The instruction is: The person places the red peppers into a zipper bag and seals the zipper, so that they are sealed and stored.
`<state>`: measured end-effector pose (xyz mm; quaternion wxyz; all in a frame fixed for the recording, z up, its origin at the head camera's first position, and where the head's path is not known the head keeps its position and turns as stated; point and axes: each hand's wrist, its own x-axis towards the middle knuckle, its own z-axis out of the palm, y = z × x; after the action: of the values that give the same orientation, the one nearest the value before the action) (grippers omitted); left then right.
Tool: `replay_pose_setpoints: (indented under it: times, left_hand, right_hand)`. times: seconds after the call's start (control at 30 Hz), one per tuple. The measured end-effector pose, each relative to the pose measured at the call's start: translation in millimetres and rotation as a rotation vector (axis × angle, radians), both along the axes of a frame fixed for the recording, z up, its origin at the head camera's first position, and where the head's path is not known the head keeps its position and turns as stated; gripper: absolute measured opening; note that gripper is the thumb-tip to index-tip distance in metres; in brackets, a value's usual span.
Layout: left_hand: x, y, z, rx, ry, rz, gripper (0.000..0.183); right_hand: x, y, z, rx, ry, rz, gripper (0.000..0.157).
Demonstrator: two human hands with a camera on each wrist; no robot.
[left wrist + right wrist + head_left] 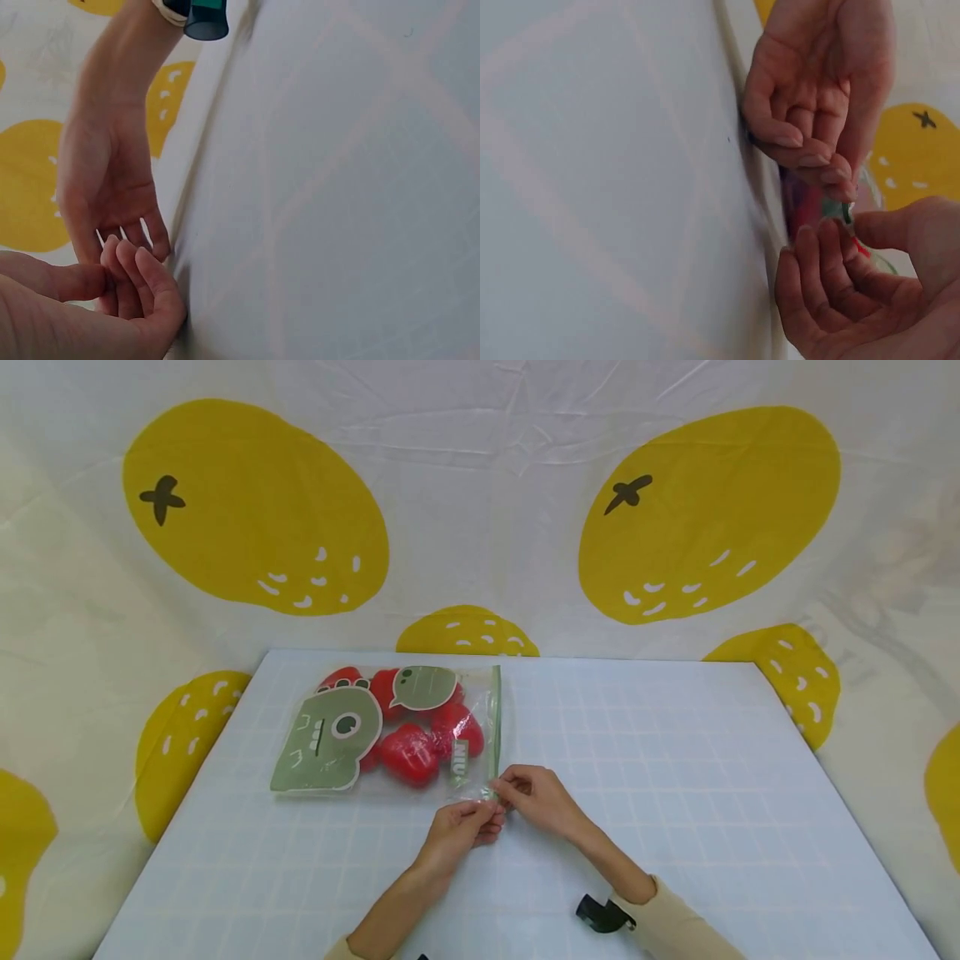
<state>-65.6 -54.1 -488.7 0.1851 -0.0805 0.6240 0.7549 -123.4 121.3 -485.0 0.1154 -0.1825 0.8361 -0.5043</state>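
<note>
A clear zip bag [427, 777] lies on the table, printed with a green dinosaur and holding several glossy red rounded pieces [410, 755]. Its green zip strip [496, 718] runs along the right edge. At the near end of that strip, my left hand [459, 835] pinches the bag's corner between thumb and fingers. Just right of it, my right hand [546, 800] pinches the same corner, thumb against index finger. In the right wrist view a bit of green strip shows between the fingertips of both hands. The left wrist view shows the hands meeting, with the bag hidden behind them.
Under everything is a table [675, 760] with a pale blue checked cover. A white curtain [480, 527] printed with big yellow fruit surrounds its back and sides. A black wrist device [600, 914] sits at the right sleeve.
</note>
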Motion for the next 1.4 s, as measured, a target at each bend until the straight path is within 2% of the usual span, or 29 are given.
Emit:
replay_pose_setpoints:
  times: [0.4, 0.7, 1.4]
  left_hand:
    - [-0.6, 1, -1.2, 0.011, 0.007, 0.028, 0.03]
    - [0.0, 1, -0.9, -0.014, -0.001, 0.036, 0.028]
    - [0.9, 2, -0.8, -0.006, 0.008, 0.047, 0.027]
  right_hand:
    - [-8.9, -4, -0.1, 0.005, 0.018, -0.042, 0.023]
    - [-15.4, -6, 0.9, 0.0, 0.025, -0.057, 0.023]
    - [-33.9, -12, 0.7, 0.01, 0.043, -0.122, 0.019]
